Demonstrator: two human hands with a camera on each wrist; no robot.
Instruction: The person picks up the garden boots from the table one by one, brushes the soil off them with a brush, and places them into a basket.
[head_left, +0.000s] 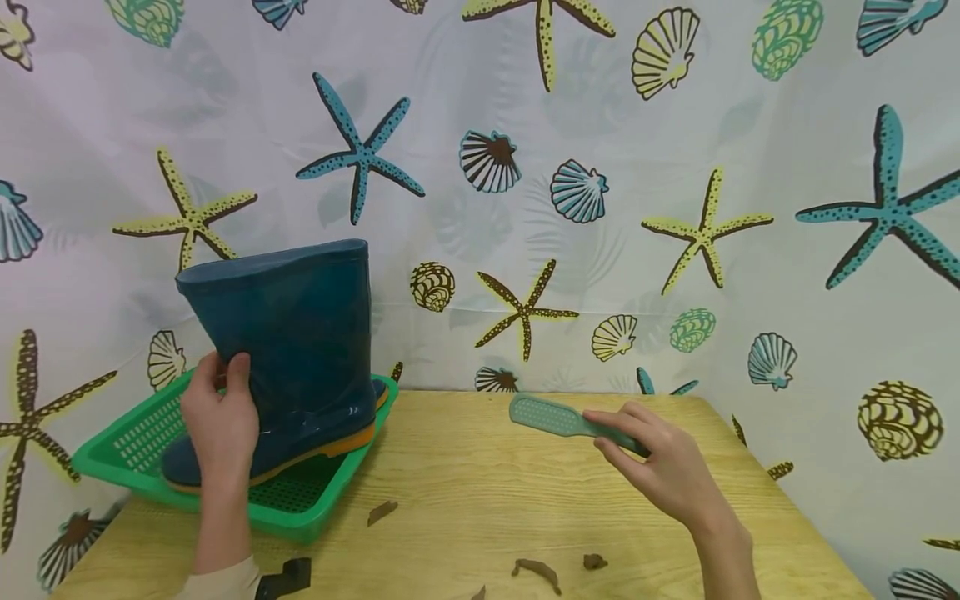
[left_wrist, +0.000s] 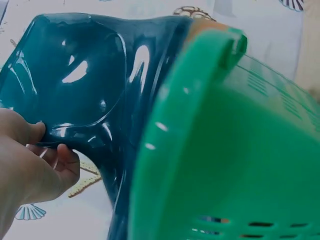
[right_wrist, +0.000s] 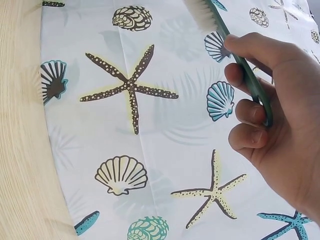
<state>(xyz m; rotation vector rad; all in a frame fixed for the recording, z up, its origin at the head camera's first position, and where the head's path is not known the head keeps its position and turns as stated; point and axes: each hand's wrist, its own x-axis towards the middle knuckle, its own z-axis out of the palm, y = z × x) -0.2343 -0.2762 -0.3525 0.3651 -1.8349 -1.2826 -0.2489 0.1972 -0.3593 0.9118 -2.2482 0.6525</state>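
My left hand [head_left: 221, 417] pinches the shaft of a dark blue rubber boot [head_left: 307, 333] between thumb and fingers. Upright, with its opening at the top and its orange-edged sole below, the boot is over a green plastic basket [head_left: 311, 521]. Whether it touches the basket I cannot tell. In the left wrist view, the glossy boot [left_wrist: 75, 75] is partly covered by the basket's rim [left_wrist: 170, 115]. My right hand [head_left: 667, 458] grips the handle of a green brush [head_left: 551, 417], held above the table at the right. White bristles [right_wrist: 202, 15] show in the right wrist view.
Another blue piece with an orange edge [head_left: 381, 390] shows behind the boot, mostly hidden. Several brown bits, among them a curved strip [head_left: 538, 572] and a small lump [head_left: 595, 562], lie on the wooden table [head_left: 465, 467]. A sea-patterned curtain [head_left: 450, 225] hangs behind.
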